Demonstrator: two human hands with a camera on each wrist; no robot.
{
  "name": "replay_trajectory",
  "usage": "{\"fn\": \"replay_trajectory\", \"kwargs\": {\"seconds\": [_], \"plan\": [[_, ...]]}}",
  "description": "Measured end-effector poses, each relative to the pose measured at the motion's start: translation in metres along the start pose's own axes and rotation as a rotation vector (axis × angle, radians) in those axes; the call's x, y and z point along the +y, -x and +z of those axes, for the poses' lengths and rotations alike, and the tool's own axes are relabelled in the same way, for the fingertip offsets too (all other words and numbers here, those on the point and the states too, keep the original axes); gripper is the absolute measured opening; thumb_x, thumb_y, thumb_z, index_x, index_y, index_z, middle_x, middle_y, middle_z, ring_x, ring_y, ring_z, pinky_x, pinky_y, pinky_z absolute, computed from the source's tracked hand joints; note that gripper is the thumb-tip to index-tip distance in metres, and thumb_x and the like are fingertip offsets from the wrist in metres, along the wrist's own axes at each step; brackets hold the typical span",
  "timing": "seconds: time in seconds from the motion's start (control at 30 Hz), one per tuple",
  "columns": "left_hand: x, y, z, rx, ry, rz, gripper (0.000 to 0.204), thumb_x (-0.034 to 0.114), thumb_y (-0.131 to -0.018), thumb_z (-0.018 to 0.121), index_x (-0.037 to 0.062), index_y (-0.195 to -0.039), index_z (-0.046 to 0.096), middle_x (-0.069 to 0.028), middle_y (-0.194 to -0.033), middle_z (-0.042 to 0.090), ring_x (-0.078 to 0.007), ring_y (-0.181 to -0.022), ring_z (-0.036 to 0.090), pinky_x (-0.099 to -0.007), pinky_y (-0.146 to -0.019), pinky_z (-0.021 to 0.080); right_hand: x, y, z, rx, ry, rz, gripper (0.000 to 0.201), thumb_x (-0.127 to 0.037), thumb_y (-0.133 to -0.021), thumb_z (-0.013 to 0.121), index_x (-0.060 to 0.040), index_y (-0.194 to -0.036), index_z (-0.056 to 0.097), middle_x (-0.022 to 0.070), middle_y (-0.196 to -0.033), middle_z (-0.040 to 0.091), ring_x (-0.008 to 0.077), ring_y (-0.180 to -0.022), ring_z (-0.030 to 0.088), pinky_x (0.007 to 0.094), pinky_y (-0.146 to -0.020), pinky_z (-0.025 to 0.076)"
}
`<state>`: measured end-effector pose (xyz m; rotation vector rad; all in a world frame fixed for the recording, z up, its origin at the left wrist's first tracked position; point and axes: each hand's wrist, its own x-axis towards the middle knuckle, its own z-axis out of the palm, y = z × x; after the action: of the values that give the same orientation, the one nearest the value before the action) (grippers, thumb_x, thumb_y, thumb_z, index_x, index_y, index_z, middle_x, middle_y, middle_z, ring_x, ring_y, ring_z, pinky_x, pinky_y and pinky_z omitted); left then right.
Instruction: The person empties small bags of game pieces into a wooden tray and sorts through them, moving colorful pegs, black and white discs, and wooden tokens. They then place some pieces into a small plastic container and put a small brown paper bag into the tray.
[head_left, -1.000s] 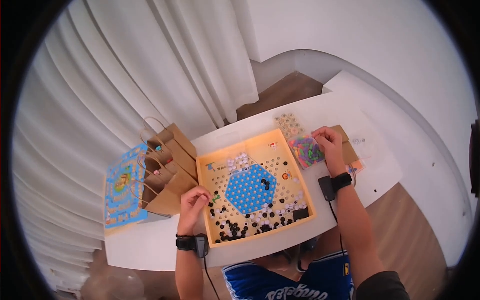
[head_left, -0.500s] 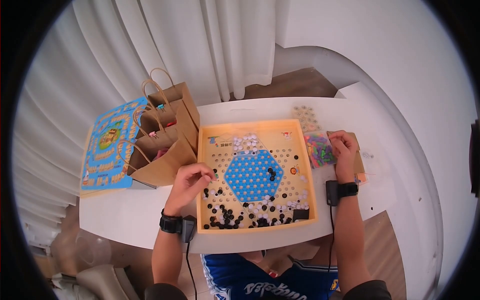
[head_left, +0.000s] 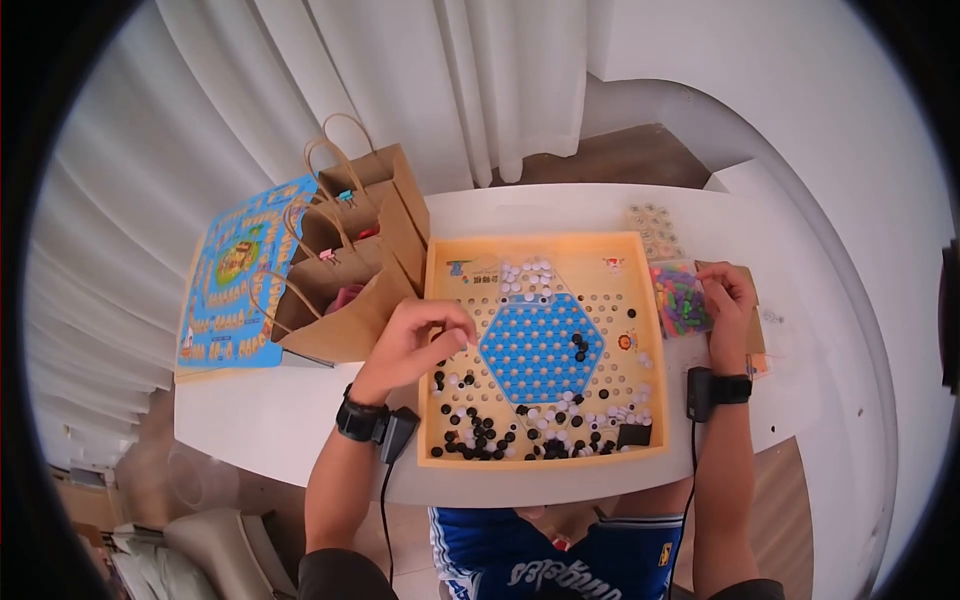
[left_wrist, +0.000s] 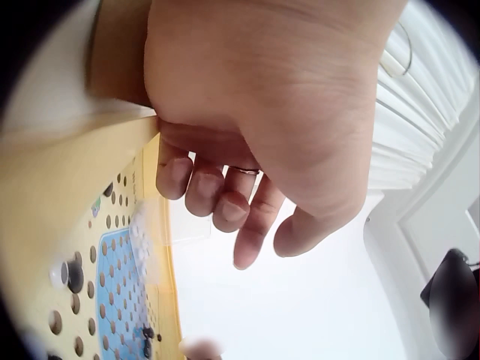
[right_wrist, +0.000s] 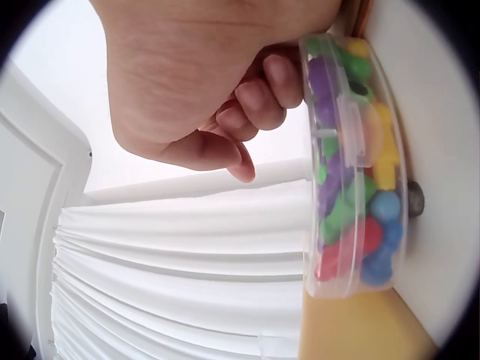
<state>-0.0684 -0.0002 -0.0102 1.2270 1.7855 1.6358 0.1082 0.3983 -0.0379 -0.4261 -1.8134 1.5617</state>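
In the head view my left hand hangs over the left rim of the wooden game tray, fingers loosely bent with nothing between them. The left wrist view shows those fingers pointing down, apart from the board. My right hand is at the right side of a clear plastic box full of coloured game pieces. Its fingers are loosely curled beside the box lid and hold nothing visible. Inside the tray lie a blue hexagonal hole board and scattered black pieces and white pieces.
Brown paper bags with handles stand left of the tray, before a blue printed board game sheet. Round wooden discs lie behind the plastic box. A small black rectangle sits in the tray's near right corner.
The head view has turned, so the table sits differently in the picture. My left hand has shifted from the tray's near left toward its middle left edge. The right hand stays beside the plastic box.
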Motion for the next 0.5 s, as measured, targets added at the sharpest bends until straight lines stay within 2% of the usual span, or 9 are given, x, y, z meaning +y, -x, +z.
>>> {"fn": "replay_trajectory", "kwargs": {"seconds": [0.13,0.17,0.33,0.4,0.43,0.5], "plan": [[-0.011,0.002,-0.002,-0.010,0.035,0.000,0.009,0.003,-0.097,0.064,-0.0014,-0.092,0.070,-0.0021,-0.083,0.071,-0.0071,-0.075,0.059,-0.0232,-0.064,0.042,-0.004,0.003,-0.001,-0.013,-0.006,0.049,0.011,-0.004,-0.094,0.059,-0.0038,-0.092,0.070,-0.0097,-0.070,0.044,0.0013,-0.061,0.032,0.0230,-0.055,0.020],[-0.012,0.002,-0.001,0.001,-0.011,0.043,0.011,0.005,-0.098,0.064,-0.0003,-0.090,0.071,-0.0001,-0.079,0.069,-0.0052,-0.069,0.055,-0.0231,-0.059,0.038,-0.005,0.003,0.001,0.008,0.013,0.051,0.011,-0.004,-0.094,0.059,-0.0038,-0.093,0.070,-0.0091,-0.070,0.044,0.0017,-0.061,0.032,0.0230,-0.056,0.020],[-0.007,0.005,-0.001,0.012,-0.024,-0.011,0.014,0.005,-0.096,0.065,-0.0002,-0.085,0.071,-0.0018,-0.076,0.068,-0.0055,-0.064,0.051,-0.0255,-0.057,0.036,-0.016,0.005,0.000,-0.013,-0.024,0.035,0.012,-0.003,-0.094,0.057,-0.0029,-0.094,0.070,-0.0069,-0.072,0.049,0.0023,-0.063,0.035,0.0225,-0.057,0.023],[-0.009,0.005,-0.001,0.030,-0.011,0.085,0.016,0.007,-0.096,0.062,0.0004,-0.082,0.068,-0.0011,-0.073,0.066,-0.0067,-0.062,0.051,-0.0246,-0.055,0.034,-0.045,0.009,0.005,-0.132,0.155,-0.044,0.011,0.001,-0.093,0.060,-0.0004,-0.096,0.070,-0.0023,-0.079,0.060,0.0053,-0.066,0.048,0.0217,-0.060,0.036],[-0.009,0.005,0.001,0.045,0.007,0.108,0.019,0.009,-0.097,0.061,0.0008,-0.082,0.068,-0.0008,-0.073,0.066,-0.0068,-0.063,0.053,-0.0249,-0.056,0.035,-0.060,0.012,0.015,-0.142,0.163,-0.046,0.011,0.001,-0.093,0.060,-0.0004,-0.096,0.070,-0.0023,-0.079,0.060,0.0053,-0.066,0.048,0.0217,-0.060,0.036],[-0.009,0.006,-0.002,0.042,0.016,0.091,0.021,0.011,-0.098,0.060,0.0005,-0.082,0.068,-0.0015,-0.073,0.066,-0.0072,-0.064,0.054,-0.0252,-0.057,0.036,-0.099,0.032,0.062,-0.555,0.475,-0.223,0.014,0.005,-0.091,0.064,-0.0001,-0.101,0.071,0.0030,-0.090,0.068,0.0111,-0.075,0.062,0.0237,-0.071,0.049]]}}
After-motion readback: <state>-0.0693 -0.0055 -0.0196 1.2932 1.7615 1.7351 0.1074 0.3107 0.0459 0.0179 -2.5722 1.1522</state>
